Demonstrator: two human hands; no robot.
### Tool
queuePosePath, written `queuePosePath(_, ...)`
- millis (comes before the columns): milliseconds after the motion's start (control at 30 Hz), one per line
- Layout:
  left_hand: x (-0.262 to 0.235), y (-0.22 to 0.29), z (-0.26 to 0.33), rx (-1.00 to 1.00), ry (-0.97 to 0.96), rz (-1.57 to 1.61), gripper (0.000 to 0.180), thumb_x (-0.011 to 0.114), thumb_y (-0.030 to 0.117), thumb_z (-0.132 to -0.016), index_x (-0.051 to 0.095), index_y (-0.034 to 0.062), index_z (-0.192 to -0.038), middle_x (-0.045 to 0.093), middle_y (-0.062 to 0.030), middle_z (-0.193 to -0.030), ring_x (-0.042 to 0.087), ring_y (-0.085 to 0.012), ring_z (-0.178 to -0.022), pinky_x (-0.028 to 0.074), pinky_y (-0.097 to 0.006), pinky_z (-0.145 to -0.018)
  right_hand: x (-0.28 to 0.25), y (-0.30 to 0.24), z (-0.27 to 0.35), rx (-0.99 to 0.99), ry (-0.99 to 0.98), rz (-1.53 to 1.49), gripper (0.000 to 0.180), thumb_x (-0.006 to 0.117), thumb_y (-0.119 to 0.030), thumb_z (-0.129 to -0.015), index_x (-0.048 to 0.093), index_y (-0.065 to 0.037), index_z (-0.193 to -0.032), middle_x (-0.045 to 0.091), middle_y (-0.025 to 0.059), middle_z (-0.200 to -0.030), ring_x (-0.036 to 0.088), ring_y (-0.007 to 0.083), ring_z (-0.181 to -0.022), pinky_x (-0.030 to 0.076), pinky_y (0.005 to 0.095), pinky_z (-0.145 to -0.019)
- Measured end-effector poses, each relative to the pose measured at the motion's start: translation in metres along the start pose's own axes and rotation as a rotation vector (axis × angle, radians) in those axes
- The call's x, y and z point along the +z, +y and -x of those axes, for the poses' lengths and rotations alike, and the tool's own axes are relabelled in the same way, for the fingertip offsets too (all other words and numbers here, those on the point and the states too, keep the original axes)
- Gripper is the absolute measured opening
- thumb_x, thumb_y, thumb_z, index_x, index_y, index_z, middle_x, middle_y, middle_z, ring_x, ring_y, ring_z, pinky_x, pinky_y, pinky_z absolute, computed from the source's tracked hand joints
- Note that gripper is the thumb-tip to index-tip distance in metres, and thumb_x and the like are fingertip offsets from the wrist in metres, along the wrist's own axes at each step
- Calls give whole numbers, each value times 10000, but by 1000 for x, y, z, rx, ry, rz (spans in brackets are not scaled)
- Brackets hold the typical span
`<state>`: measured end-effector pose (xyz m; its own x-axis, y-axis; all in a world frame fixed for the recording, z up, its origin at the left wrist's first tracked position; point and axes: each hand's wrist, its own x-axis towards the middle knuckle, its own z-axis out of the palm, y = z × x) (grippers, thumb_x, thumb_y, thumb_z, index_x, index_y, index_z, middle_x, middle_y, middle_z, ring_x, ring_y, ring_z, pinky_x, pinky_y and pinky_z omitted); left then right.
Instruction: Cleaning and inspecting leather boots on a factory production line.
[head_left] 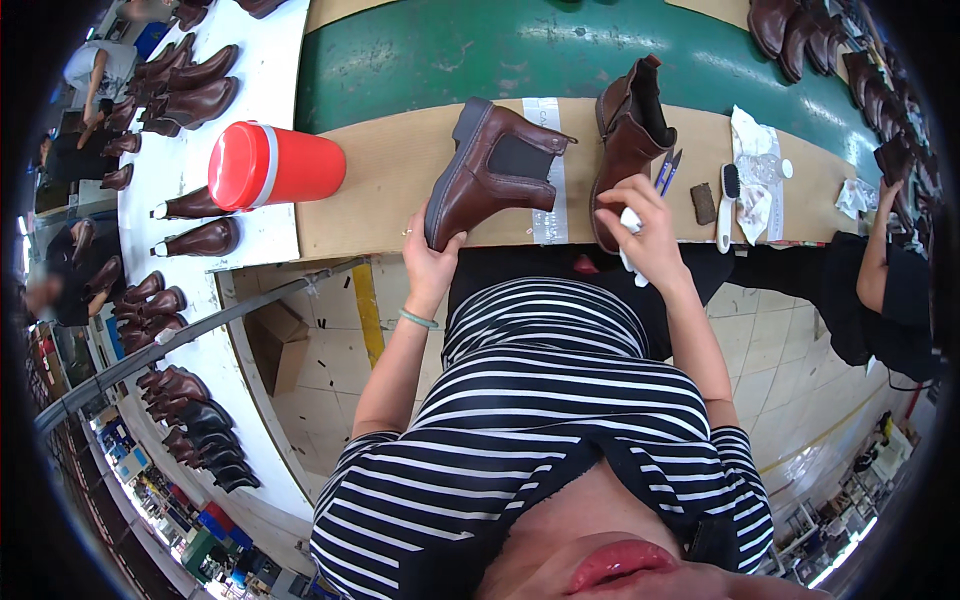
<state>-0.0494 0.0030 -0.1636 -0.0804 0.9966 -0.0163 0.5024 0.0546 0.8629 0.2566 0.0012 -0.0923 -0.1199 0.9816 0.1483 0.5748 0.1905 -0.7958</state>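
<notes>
While the left hand (428, 258) grips the toe end of a brown ankle boot (492, 172), fingers wrapped around the front w/ the thumb on the near side, the boot's long axis runs from about 7 o'clock (toe, in the hand) up to 1 o'clock (heel and shaft). It's tipped off the cardboard-covered bench (390, 170), sole side facing up and away toward 11, elastic panel facing the camera.

Right hand (640, 232) sits at approx 3 o'clock from that boot, near but not touching it. Fingers are curled closed on a small white cloth (630, 222), pinched at the tips, and they're pressed against the lower side of the second brown boot (628, 140), which stands upright on the bench, shaft at 12 o'clock from the knuckles. So right hand is the nearer one to boot no. 2, left one owns boot no. 1.

Just past the right hand at 2–3 o'clock: blue pen or tool (668, 172), small dark block (704, 203), white-handled brush (727, 205), crumpled white rags (755, 170).

Containers: red cup w/ a white band (275, 165) lies on its side at 9 o'clock from the left hand, well apart; can't tell what's in it, bottom end faces the cam. Open cardboard box (278, 345) on the floor under the bench, contents not visible.
</notes>
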Motion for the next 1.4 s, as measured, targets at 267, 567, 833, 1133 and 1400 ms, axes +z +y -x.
queuePosePath(267, -4, 5, -3, -2, -41, 16, 625, 751, 3, -683, 505, 1, -1257, 570, -165, -1156, 578, -299, -1053, 440, -359, -937, -17, -6, -16, -55, 355, 107, 181, 672, 35, -764, 649, -11, -937, 505, 126, -1069, 606, 265, -924, 494, 328, -733)
queuePosePath(567, -1, 6, -5, -188, -81, 273, 642, 759, 7, -700, 478, 1, -1278, 575, -139, -1190, 565, -243, -1094, 440, -335, -954, -28, 6, -28, 38, 206, 198, 466, 689, -40, -782, 572, -125, -1225, 538, 113, -1141, 580, 301, -976, 485, 360, -797)
queuePosePath(833, 62, 23, -14, -501, -312, 1050, 644, 686, -5, -818, 319, 61, -1344, 492, -120, -1300, 495, -240, -1202, 430, -376, -1005, -47, -9, -42, 137, -68, 210, 830, 754, -189, -739, 334, -278, -1448, 524, 166, -976, 559, 385, -889, 473, 434, -785)
queuePosePath(1133, 107, 18, -30, -360, -785, 715, 711, 687, 104, -859, 254, 38, -1419, 513, -115, -1252, 504, -221, -1165, 427, -367, -985, -33, 6, -67, 234, -141, 346, 288, 760, -301, -737, 613, -69, -823, 551, 115, -907, 614, 345, -809, 493, 462, -658)
queuePosePath(1400, 86, -7, -103, -334, -517, 385, 410, 565, 171, -949, 459, 4, -1308, 607, -53, -783, 580, -103, -599, 477, -213, -541, -172, 40, -211, 409, -145, 190, 493, 835, -264, -626, 674, 35, -983, 664, 234, -850, 675, 308, -722, 523, 370, -712)
